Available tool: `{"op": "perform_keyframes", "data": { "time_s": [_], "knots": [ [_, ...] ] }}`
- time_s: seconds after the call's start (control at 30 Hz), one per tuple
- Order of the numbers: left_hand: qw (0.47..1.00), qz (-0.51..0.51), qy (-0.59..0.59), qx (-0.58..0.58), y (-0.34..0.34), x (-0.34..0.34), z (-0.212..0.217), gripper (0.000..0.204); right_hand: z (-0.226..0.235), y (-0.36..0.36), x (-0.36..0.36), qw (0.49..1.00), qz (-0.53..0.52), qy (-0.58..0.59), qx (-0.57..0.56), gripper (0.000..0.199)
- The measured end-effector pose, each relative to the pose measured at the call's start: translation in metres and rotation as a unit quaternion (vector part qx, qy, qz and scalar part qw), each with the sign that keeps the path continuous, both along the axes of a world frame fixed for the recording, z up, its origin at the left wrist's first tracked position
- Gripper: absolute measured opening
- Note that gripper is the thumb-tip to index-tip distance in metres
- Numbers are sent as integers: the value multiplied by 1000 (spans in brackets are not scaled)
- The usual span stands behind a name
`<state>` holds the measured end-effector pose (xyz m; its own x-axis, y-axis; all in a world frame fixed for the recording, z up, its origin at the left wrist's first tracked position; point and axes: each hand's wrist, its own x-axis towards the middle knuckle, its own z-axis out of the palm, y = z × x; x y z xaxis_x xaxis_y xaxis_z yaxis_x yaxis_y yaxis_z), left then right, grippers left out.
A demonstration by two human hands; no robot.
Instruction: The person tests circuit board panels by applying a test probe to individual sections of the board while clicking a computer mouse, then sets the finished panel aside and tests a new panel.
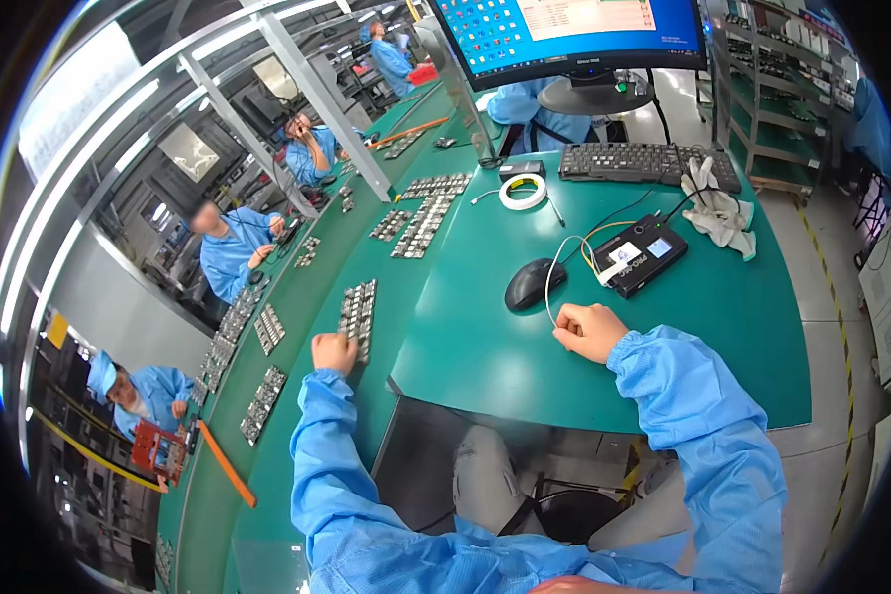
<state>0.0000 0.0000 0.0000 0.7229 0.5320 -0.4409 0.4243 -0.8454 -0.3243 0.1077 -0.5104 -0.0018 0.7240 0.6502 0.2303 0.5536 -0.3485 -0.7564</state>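
My left hand [335,353] is closed at the near end of a narrow panel of small circuit boards [359,309] lying on the green bench. Its fingertips are partly hidden, but they appear to grip the panel's edge. My right hand [591,333] is closed in a pinch on the end of a thin white cable [548,289]. That cable curves up and over to a black tester box [645,255] with a small lit screen. Just beyond my right hand is a black mouse [535,284], apart from it.
A keyboard [643,163], white gloves [720,210] and a coiled white cable [523,192] lie farther back, below a monitor [574,35]. More board panels [431,216] sit to the left, along with an orange strip [226,465]. Several people in blue work across the bench.
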Motion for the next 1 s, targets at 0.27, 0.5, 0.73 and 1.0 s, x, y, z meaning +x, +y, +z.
{"op": "perform_keyframes", "data": {
  "time_s": [0.27,0.5,0.73,1.0],
  "knots": [
    [920,159,-356,-41,11,-66,-9,123,5,5,-1,1000,12,20,15,18],
    [883,204,-422,-23,0,-76,-1,107,11,-3,2,996,2,88,22,18],
    [835,69,-545,-26,-36,-93,31,102,5,-14,17,992,-8,-43,122,18],
    [792,-256,-479,-278,-174,-85,54,101,15,-26,29,987,1,108,118,11]
  ]
}}
